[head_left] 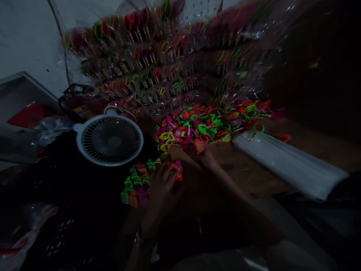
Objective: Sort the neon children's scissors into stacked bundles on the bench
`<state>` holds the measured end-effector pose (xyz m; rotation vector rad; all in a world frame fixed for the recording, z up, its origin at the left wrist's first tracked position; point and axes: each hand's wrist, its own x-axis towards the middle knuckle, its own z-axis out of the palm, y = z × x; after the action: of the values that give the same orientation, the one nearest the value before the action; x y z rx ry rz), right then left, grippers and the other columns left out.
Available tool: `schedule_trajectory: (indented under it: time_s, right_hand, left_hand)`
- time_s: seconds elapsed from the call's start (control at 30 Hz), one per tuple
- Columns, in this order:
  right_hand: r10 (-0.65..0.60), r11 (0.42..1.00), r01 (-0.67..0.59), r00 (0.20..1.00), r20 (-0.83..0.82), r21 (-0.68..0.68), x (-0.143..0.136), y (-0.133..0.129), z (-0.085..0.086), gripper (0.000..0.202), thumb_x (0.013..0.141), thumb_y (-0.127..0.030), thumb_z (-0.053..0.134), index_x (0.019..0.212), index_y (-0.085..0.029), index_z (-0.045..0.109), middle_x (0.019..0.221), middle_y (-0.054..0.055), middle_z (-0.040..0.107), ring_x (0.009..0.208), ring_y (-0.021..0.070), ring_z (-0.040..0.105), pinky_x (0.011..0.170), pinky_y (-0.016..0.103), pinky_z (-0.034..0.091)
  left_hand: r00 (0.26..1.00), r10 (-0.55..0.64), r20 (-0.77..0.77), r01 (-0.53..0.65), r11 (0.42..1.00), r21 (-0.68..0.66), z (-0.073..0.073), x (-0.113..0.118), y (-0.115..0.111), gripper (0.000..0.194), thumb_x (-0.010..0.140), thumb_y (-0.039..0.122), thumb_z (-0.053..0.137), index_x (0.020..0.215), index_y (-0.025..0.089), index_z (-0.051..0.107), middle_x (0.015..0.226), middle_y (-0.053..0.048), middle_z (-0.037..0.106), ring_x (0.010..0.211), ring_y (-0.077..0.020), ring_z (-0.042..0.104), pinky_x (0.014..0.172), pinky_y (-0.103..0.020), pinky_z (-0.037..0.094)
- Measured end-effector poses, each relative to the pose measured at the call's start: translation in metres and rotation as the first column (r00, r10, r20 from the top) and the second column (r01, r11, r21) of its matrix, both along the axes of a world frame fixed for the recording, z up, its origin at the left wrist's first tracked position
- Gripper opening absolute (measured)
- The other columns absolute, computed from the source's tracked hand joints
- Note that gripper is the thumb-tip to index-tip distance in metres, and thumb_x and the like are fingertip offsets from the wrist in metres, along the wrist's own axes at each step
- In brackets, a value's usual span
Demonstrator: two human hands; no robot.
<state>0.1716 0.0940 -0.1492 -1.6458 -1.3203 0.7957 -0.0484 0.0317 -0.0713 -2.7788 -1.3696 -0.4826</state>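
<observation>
The light is dim. My left hand (pixel 163 184) rests over the right end of a close-packed group of toy watches (pixel 137 182), mostly green with some orange and pink. Its fingers are bent and slightly apart, touching the watches beneath them. Just to the right, my right hand (pixel 208 159) is closed on an orange toy watch (pixel 199 146) with a pale square face. This hand is at the near edge of a loose pile of toy watches (pixel 214 122) in green, pink, orange and yellow. Part of the grip is dark and blurred.
A round fan (pixel 113 141) lies left of the pile. Right of it is a stack of clear plastic bags (pixel 290 162) on the brown table (pixel 234 165). Behind stand rows of bagged toy watches (pixel 146 56). A red item (pixel 31 114) and crumpled plastic (pixel 55 128) are at far left.
</observation>
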Motion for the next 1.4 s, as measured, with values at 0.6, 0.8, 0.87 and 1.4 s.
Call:
schedule_trajectory:
  time_s: [0.6, 0.8, 0.87, 1.4]
  right_hand:
    - [0.105, 0.994, -0.108, 0.982, -0.155, -0.012, -0.109, -0.115, -0.036, 0.025, 0.079, -0.026, 0.05, 0.086, -0.014, 0.07, 0.087, 0.01, 0.071, 0.079, 0.0233, 0.066, 0.072, 0.032, 0.051]
    - [0.15, 0.987, -0.153, 0.986, -0.079, -0.04, -0.111, -0.116, -0.032, 0.026, 0.083, -0.022, 0.046, 0.082, -0.016, 0.07, 0.083, 0.009, 0.071, 0.073, 0.0207, 0.066, 0.067, 0.027, 0.05]
    - [0.142, 0.989, -0.144, 0.988, -0.068, -0.037, -0.109, -0.117, -0.029, 0.027, 0.083, -0.024, 0.045, 0.078, -0.015, 0.07, 0.078, 0.009, 0.071, 0.069, 0.0204, 0.066, 0.063, 0.026, 0.05]
    - [0.108, 0.994, -0.109, 0.994, 0.015, 0.019, -0.123, -0.124, -0.032, 0.025, 0.086, -0.018, 0.045, 0.091, -0.018, 0.069, 0.087, 0.008, 0.069, 0.088, 0.0221, 0.063, 0.081, 0.032, 0.05]
  left_hand:
    - [0.747, 0.169, 0.644, -0.056, 0.98, -0.192, -0.003, -0.007, 0.0, 0.025, 0.094, 0.025, 0.041, 0.114, 0.025, 0.056, 0.122, -0.003, 0.057, 0.116, -0.0145, 0.051, 0.101, -0.033, 0.039]
    - [0.814, 0.135, 0.565, -0.061, 0.987, -0.149, 0.0, -0.01, -0.005, 0.026, 0.092, 0.024, 0.043, 0.115, 0.026, 0.055, 0.123, -0.001, 0.058, 0.121, -0.0156, 0.047, 0.106, -0.036, 0.034]
    - [0.849, 0.085, 0.521, -0.03, 0.993, -0.113, 0.0, -0.009, -0.007, 0.027, 0.092, 0.023, 0.043, 0.116, 0.025, 0.055, 0.123, -0.001, 0.058, 0.121, -0.0158, 0.046, 0.106, -0.036, 0.034]
    - [0.917, 0.163, 0.365, -0.183, 0.983, 0.02, -0.02, -0.002, -0.013, 0.029, 0.092, 0.022, 0.041, 0.115, 0.022, 0.058, 0.122, 0.001, 0.061, 0.123, -0.0196, 0.044, 0.111, -0.044, 0.026]
